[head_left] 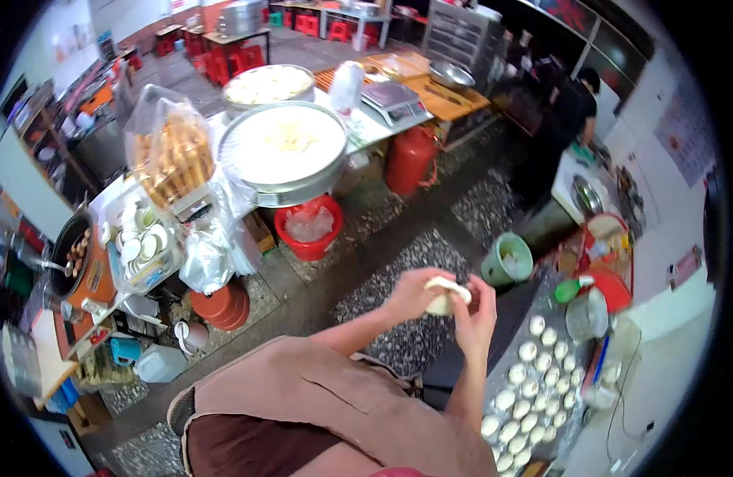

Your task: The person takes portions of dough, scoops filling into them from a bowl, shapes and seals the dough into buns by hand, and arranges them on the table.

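A small piece of white dough [440, 305] is held up between both hands above the floor. My left hand [412, 296] closes round its left side. The fingers of my right hand [476, 312] pinch the dough's right edge. Part of the dough is hidden behind the fingers, so I cannot tell whether it has a filling. Below and to the right, several round white dough pieces [530, 388] lie in rows on a grey worktop [502, 350], apart from my hands.
A green bin [507, 259] stands beyond my right hand. Farther off, a large round steamer tray [239, 147] sits above a red bucket [309, 230]. A digital scale [393, 103] and a red gas cylinder [412, 161] are behind. A person in black [561, 131] works at the right counter.
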Action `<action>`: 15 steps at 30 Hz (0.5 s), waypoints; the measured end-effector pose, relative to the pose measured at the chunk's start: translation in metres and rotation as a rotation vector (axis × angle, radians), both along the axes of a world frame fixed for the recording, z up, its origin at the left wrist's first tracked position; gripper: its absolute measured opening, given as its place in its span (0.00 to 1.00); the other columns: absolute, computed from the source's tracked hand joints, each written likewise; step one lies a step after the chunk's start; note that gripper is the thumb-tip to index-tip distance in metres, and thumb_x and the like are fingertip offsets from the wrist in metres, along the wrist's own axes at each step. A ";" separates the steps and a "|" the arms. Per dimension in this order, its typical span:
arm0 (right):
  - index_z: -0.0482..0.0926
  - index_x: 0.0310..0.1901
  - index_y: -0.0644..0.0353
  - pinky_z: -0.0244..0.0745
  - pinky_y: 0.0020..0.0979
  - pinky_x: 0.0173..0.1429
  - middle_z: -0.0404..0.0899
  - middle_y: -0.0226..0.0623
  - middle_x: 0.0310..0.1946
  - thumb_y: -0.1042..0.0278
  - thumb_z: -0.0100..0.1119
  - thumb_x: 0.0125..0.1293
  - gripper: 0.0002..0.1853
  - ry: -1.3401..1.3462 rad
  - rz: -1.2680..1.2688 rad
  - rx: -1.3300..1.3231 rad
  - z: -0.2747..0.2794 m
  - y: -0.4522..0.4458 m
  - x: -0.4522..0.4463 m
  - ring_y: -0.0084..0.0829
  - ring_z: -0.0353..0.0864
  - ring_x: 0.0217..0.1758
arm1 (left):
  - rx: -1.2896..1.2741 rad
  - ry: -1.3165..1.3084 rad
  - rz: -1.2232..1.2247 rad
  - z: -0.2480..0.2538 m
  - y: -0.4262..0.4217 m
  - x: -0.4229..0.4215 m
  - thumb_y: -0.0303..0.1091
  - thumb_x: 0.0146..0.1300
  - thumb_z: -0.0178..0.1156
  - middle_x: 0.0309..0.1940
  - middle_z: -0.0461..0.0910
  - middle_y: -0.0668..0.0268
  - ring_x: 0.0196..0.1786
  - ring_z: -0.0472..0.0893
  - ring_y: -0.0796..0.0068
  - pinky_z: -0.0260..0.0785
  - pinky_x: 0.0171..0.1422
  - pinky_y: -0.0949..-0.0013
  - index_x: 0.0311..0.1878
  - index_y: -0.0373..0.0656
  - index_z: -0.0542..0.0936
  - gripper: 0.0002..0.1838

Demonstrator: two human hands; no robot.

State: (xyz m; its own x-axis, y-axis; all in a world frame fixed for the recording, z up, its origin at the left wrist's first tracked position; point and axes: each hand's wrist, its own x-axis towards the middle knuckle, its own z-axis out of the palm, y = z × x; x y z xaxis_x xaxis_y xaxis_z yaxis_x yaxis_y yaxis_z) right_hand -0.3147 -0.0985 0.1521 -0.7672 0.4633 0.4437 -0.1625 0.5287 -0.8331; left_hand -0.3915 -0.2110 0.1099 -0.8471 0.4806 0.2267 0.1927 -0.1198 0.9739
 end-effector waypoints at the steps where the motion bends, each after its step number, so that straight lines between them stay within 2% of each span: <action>1: 0.78 0.36 0.63 0.71 0.28 0.38 0.76 0.41 0.30 0.75 0.58 0.54 0.07 -0.057 0.022 0.141 0.001 0.008 0.002 0.34 0.77 0.32 | 0.127 -0.003 -0.047 -0.006 0.004 -0.004 0.24 0.55 0.58 0.39 0.79 0.68 0.43 0.76 0.80 0.69 0.48 0.74 0.45 0.40 0.78 0.13; 2: 0.79 0.36 0.62 0.71 0.30 0.38 0.76 0.41 0.30 0.75 0.57 0.55 0.07 -0.078 0.023 0.205 -0.006 0.016 0.003 0.35 0.77 0.33 | 0.176 -0.060 -0.091 -0.015 0.011 -0.004 0.23 0.55 0.58 0.41 0.78 0.69 0.44 0.76 0.79 0.69 0.50 0.73 0.46 0.40 0.77 0.14; 3: 0.79 0.36 0.60 0.72 0.31 0.38 0.76 0.41 0.30 0.74 0.56 0.55 0.07 -0.051 -0.019 0.279 -0.008 0.019 0.003 0.38 0.77 0.33 | 0.184 0.041 -0.056 -0.013 0.018 -0.002 0.23 0.55 0.58 0.42 0.77 0.69 0.45 0.76 0.78 0.69 0.50 0.73 0.48 0.39 0.75 0.15; 5: 0.79 0.36 0.59 0.72 0.30 0.38 0.76 0.40 0.29 0.72 0.55 0.57 0.07 0.009 -0.080 0.345 -0.012 0.027 0.006 0.38 0.77 0.33 | 0.132 -0.083 -0.186 -0.020 0.028 -0.007 0.23 0.54 0.59 0.38 0.79 0.68 0.40 0.77 0.78 0.72 0.45 0.73 0.44 0.38 0.77 0.13; 7: 0.76 0.45 0.62 0.71 0.24 0.38 0.75 0.35 0.34 0.72 0.60 0.57 0.13 0.053 -0.084 -0.089 -0.025 0.034 0.017 0.25 0.76 0.34 | 0.155 -0.356 -0.190 0.000 0.039 0.001 0.23 0.56 0.58 0.36 0.80 0.65 0.36 0.79 0.78 0.74 0.39 0.74 0.44 0.36 0.77 0.11; 8: 0.73 0.49 0.63 0.70 0.22 0.38 0.73 0.33 0.40 0.73 0.60 0.57 0.16 0.147 -0.080 -0.380 -0.038 0.035 0.018 0.20 0.74 0.37 | 0.174 -0.507 -0.195 -0.001 0.048 0.003 0.24 0.57 0.58 0.37 0.79 0.63 0.37 0.79 0.77 0.74 0.40 0.74 0.46 0.35 0.76 0.13; 9: 0.75 0.46 0.64 0.70 0.21 0.37 0.76 0.32 0.37 0.72 0.59 0.58 0.14 0.089 -0.005 -0.525 -0.042 0.040 0.027 0.19 0.74 0.35 | 0.210 -0.523 -0.268 -0.002 0.056 0.008 0.24 0.58 0.57 0.37 0.79 0.63 0.37 0.79 0.77 0.73 0.41 0.74 0.47 0.34 0.75 0.13; 10: 0.77 0.43 0.64 0.69 0.20 0.35 0.78 0.30 0.31 0.70 0.59 0.59 0.11 -0.097 -0.092 -0.424 -0.052 0.047 0.039 0.17 0.73 0.31 | 0.245 -0.537 -0.340 -0.005 0.063 0.013 0.24 0.58 0.57 0.38 0.80 0.63 0.38 0.79 0.77 0.73 0.42 0.75 0.48 0.34 0.75 0.14; 12: 0.78 0.40 0.64 0.69 0.20 0.34 0.79 0.28 0.26 0.67 0.59 0.60 0.10 -0.163 -0.382 -0.291 -0.061 0.049 0.055 0.16 0.73 0.27 | 0.181 -0.552 -0.402 -0.016 0.078 0.026 0.24 0.58 0.56 0.39 0.79 0.63 0.38 0.79 0.77 0.73 0.42 0.75 0.48 0.34 0.75 0.14; 13: 0.78 0.40 0.64 0.69 0.20 0.34 0.79 0.28 0.26 0.67 0.59 0.60 0.10 -0.163 -0.442 -0.303 -0.066 0.048 0.063 0.16 0.73 0.27 | 0.156 -0.541 -0.403 -0.021 0.086 0.030 0.23 0.58 0.56 0.40 0.79 0.62 0.39 0.79 0.77 0.73 0.43 0.75 0.48 0.35 0.75 0.13; 15: 0.78 0.40 0.65 0.69 0.21 0.34 0.79 0.29 0.28 0.67 0.59 0.60 0.11 0.014 -0.457 -0.456 -0.078 0.049 0.079 0.16 0.73 0.28 | 0.174 -0.619 -0.464 -0.026 0.100 0.039 0.23 0.59 0.56 0.40 0.79 0.62 0.39 0.78 0.76 0.72 0.43 0.75 0.48 0.35 0.75 0.13</action>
